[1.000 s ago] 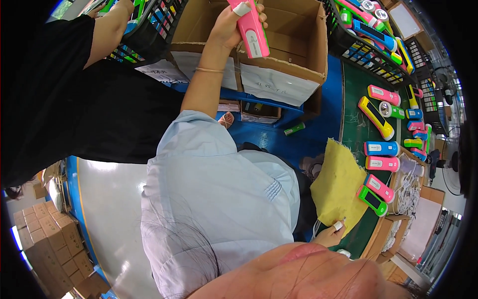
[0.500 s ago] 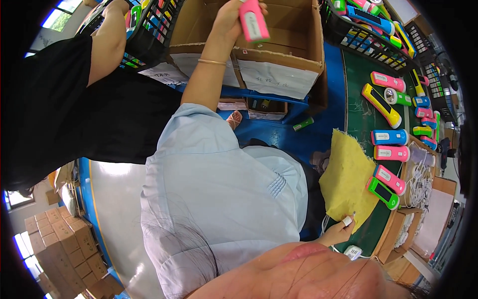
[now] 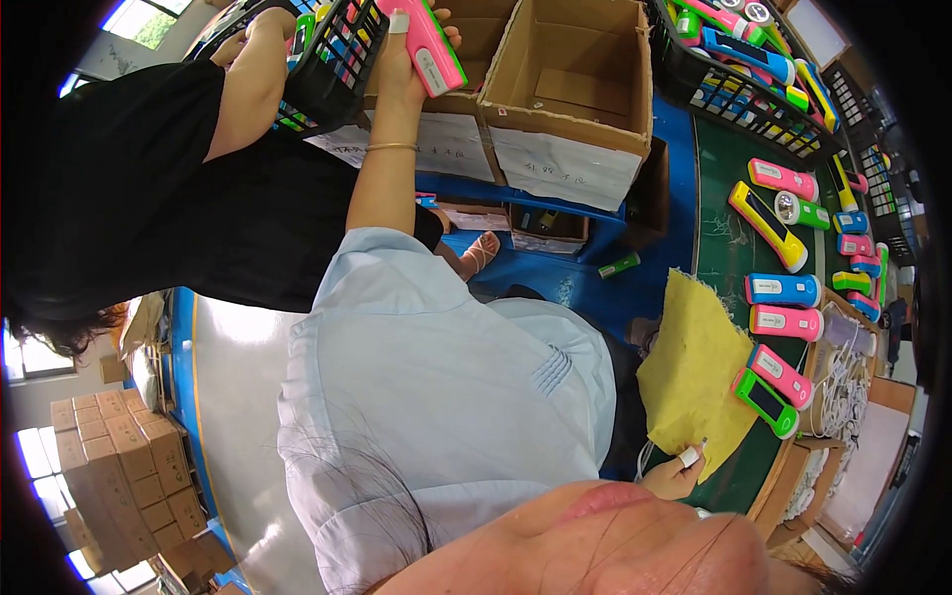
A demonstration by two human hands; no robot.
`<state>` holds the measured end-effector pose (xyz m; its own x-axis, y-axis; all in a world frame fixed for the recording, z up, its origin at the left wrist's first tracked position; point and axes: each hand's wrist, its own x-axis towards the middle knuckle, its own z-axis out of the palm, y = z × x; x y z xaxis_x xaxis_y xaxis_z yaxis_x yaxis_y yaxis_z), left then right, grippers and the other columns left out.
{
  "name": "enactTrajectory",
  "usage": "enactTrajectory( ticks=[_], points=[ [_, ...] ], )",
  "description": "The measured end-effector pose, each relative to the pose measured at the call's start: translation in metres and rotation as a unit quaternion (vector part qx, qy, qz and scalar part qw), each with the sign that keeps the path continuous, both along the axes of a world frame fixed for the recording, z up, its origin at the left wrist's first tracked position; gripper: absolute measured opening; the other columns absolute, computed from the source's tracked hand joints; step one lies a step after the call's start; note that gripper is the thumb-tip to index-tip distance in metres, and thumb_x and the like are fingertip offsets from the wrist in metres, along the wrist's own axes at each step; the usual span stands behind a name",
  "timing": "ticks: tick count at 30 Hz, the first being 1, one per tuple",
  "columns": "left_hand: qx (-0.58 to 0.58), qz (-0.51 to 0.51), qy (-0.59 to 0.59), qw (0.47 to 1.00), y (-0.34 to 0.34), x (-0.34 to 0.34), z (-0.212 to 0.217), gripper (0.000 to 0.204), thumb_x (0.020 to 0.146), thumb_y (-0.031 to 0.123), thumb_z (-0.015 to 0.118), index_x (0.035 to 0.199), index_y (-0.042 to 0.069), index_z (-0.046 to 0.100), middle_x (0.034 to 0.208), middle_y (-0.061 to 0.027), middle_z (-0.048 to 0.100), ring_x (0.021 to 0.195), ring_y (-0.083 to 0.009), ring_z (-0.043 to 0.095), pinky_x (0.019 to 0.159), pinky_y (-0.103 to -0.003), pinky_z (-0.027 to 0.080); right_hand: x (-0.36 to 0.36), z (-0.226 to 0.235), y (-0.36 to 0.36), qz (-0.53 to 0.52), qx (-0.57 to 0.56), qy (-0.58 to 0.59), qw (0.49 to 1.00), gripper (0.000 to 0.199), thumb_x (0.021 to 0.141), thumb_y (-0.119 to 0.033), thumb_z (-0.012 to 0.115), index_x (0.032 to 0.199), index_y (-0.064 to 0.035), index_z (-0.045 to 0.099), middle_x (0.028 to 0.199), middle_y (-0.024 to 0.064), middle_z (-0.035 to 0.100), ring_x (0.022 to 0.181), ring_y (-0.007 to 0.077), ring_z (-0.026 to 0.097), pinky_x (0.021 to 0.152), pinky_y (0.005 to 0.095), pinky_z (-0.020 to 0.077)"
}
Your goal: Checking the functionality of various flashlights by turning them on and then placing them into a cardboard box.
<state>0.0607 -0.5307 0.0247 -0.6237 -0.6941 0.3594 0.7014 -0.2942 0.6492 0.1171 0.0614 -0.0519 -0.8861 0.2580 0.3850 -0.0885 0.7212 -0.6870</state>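
My left hand (image 3: 405, 59) is raised at the top with the fingers closed around a pink flashlight (image 3: 428, 52) with green edging. White wrap shows on its thumb. The hand is beside a black crate (image 3: 337, 84) of colourful flashlights and above cardboard boxes. At the lower right, my right hand (image 3: 676, 474) pinches what looks like a white cable plug (image 3: 691, 454) with a metal tip. A white cable runs near that hand, partly hidden. It rests by the lower corner of a yellow cloth (image 3: 699, 367) on the green table (image 3: 719, 258).
Several flashlights lie on the table, among them a blue one (image 3: 783, 290) and a yellow one (image 3: 769, 226). A second full crate (image 3: 764, 114) stands at the upper right. A co-worker in black (image 3: 248, 218) reaches towards the left crate. An open cardboard box (image 3: 565, 149) stands between.
My left hand has moved left with the pink flashlight, from over the cardboard boxes to the left crate's edge. The co-worker's arm has shifted slightly right. My right hand stays by the cloth.
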Motion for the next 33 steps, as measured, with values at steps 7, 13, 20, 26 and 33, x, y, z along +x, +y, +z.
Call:
enactTrajectory(
  ticks=[7, 13, 20, 26, 33],
  points=[
    [0.004, -0.076, -0.233, 0.969, -0.005, -0.032, -0.004, 0.034, 0.089, 0.022, 0.05, 0.106, -0.007, 0.047, 0.091, -0.0182, 0.059, 0.077, -0.0298, 0.062, 0.072, -0.043, 0.054, 0.001, -0.003, 0.001, -0.006, -0.006, -0.015, 1.0, 0.029, 0.091, -0.022, 0.048, 0.082, 0.0028, 0.061, 0.071, 0.0145, 0.061, 0.063, 0.024, 0.057, 0.058, 0.0323, 0.0451],
    [-0.051, -0.173, -0.357, 0.917, 0.007, -0.105, 0.0, 0.031, 0.09, 0.022, 0.049, 0.106, -0.004, 0.049, 0.086, -0.0175, 0.06, 0.072, -0.0297, 0.062, 0.066, -0.04, 0.054, 0.001, -0.005, 0.002, -0.007, -0.006, -0.005, 1.0, 0.029, 0.091, -0.023, 0.049, 0.082, 0.0022, 0.061, 0.071, 0.0136, 0.061, 0.063, 0.0234, 0.057, 0.057, 0.0318, 0.0446],
    [-0.119, -0.134, -0.469, 0.865, -0.014, -0.169, -0.036, 0.026, 0.083, 0.015, 0.055, 0.099, -0.004, 0.049, 0.077, -0.0185, 0.058, 0.065, -0.0314, 0.061, 0.059, -0.046, 0.054, 0.0, -0.006, 0.003, -0.022, -0.017, -0.019, 0.999, 0.025, 0.089, -0.02, 0.05, 0.083, 0.0015, 0.061, 0.072, 0.0124, 0.06, 0.065, 0.0216, 0.056, 0.06, 0.0304, 0.0445],
    [-0.611, 0.077, -0.642, 0.457, 0.002, -0.204, -0.022, 0.07, 0.073, 0.047, 0.06, 0.116, -0.006, 0.048, 0.101, -0.0268, 0.056, 0.097, -0.0341, 0.055, 0.085, -0.041, 0.043, -0.002, -0.007, 0.004, -0.036, -0.041, -0.034, 0.998, 0.015, 0.086, -0.012, 0.053, 0.082, 0.0014, 0.059, 0.068, 0.0122, 0.055, 0.058, 0.0202, 0.051, 0.055, 0.03, 0.0407],
    [-0.653, -0.071, -0.109, 0.746, 0.224, -0.205, 0.047, 0.036, 0.085, 0.017, 0.055, 0.114, -0.003, 0.05, 0.104, -0.0121, 0.059, 0.089, -0.0208, 0.059, 0.079, -0.028, 0.048, -0.004, 0.0, 0.001, -0.1, -0.094, -0.038, 0.99, 0.016, 0.086, -0.011, 0.05, 0.086, 0.0012, 0.06, 0.067, 0.0097, 0.057, 0.056, 0.0175, 0.051, 0.053, 0.0274, 0.0398]
  ],
)
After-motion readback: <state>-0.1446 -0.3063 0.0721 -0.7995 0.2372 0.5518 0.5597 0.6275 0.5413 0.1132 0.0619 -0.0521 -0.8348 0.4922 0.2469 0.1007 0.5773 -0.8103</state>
